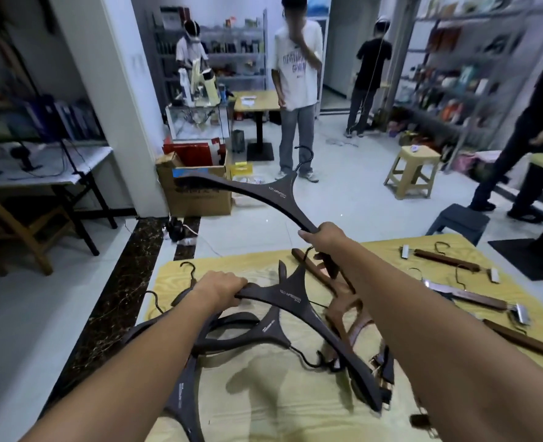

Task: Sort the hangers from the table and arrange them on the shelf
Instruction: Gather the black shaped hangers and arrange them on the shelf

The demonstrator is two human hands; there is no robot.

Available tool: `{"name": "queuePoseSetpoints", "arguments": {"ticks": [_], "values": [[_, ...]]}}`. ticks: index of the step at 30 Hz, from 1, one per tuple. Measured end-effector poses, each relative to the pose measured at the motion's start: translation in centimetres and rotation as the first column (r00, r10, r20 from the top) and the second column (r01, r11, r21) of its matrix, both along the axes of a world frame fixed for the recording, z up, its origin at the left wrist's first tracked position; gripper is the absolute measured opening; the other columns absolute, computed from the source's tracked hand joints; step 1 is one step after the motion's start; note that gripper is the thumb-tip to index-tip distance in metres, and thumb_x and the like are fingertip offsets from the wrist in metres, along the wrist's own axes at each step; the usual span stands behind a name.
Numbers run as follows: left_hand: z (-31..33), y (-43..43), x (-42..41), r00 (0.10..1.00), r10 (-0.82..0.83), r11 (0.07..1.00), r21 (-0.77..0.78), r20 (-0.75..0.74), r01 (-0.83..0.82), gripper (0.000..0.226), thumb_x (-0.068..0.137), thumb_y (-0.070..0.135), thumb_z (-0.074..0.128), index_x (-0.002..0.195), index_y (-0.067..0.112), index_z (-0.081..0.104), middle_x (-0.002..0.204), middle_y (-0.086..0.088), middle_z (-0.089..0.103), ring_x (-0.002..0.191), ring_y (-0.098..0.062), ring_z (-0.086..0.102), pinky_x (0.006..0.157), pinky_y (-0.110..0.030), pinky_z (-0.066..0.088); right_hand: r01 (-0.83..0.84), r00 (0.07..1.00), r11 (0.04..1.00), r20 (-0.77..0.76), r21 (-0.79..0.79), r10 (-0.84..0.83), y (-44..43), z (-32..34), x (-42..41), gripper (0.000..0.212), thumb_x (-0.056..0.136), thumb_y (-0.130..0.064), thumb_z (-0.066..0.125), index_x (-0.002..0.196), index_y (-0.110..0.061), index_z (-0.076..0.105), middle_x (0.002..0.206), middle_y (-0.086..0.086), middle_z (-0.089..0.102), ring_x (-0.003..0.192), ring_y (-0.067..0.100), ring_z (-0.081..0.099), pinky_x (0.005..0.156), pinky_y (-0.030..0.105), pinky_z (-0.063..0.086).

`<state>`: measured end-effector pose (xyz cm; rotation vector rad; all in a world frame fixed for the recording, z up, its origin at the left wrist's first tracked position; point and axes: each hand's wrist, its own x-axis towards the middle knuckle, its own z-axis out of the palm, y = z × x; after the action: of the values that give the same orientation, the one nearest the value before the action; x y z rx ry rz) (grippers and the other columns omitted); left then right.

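My right hand (322, 236) grips one arm end of a dark brown hanger (264, 194) and holds it up above the table's far edge, hook pointing away. My left hand (219, 290) grips the arm end of a second dark hanger (295, 298) lying over a pile of dark hangers (232, 339) on the light wooden table (279, 406). Reddish-brown wooden hangers (343, 304) lie under my right forearm. Clip-bar hangers (455, 293) lie on the table's right side.
A person in a white shirt (295, 90) stands ahead on the tiled floor. Other people stand at the back and at the right. A shelf unit (461, 78) lines the right wall. A yellow stool (413, 170), a grey stool (461, 221) and cardboard boxes (197, 189) stand nearby.
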<state>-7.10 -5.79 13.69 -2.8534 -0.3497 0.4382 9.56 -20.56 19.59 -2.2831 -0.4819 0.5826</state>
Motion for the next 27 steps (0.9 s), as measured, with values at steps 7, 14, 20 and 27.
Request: {"name": "queuePoseSetpoints", "arguments": {"ticks": [7,14,20,27], "values": [[1.5,-2.3,0.0,0.994,0.056,0.995,-0.093,0.092,-0.047,0.033,0.094,0.042,0.048,0.114,0.016,0.050,0.114,-0.009,0.061,0.107,-0.029,0.057,0.074,-0.032,0.035,0.097,0.983,0.994,0.158,-0.048,-0.088,-4.4,3.1,0.3,0.031,0.082,-0.028,0.076,0.093,-0.010,0.052,0.081,0.005,0.062,0.058,0.022,0.065,0.060,0.030,0.052],[3.7,-3.3,1.0,0.988,0.039,0.998,-0.047,0.152,-0.032,0.030,0.092,0.041,0.050,0.110,0.018,0.056,0.113,-0.005,0.062,0.109,-0.025,0.057,0.077,-0.031,0.038,0.312,0.780,0.902,0.622,-0.298,-0.064,-10.4,4.9,1.6,0.029,0.089,-0.026,0.066,0.112,-0.010,0.059,0.103,0.008,0.064,0.094,0.028,0.064,0.064,0.029,0.040],[4.4,-5.4,3.7,0.980,0.027,0.994,-0.105,0.199,-0.006,0.027,0.090,0.041,0.050,0.105,0.020,0.059,0.107,-0.002,0.063,0.100,-0.022,0.059,0.071,-0.027,0.036,0.402,0.742,0.877,0.654,-0.262,-0.145,-15.6,4.9,3.2,0.025,0.089,-0.024,0.063,0.108,-0.008,0.062,0.084,0.007,0.055,0.074,0.027,0.053,0.058,0.029,0.038],[5.4,-10.0,8.9,0.964,-0.094,0.987,-0.104,0.250,0.123,0.029,0.086,0.045,0.052,0.100,0.021,0.061,0.099,0.000,0.064,0.093,-0.021,0.061,0.074,-0.030,0.043,0.500,0.706,0.833,0.668,-0.238,-0.234,-22.9,5.6,5.1,0.025,0.090,-0.029,0.059,0.101,-0.008,0.065,0.081,0.007,0.057,0.072,0.028,0.054,0.059,0.029,0.041]]}}
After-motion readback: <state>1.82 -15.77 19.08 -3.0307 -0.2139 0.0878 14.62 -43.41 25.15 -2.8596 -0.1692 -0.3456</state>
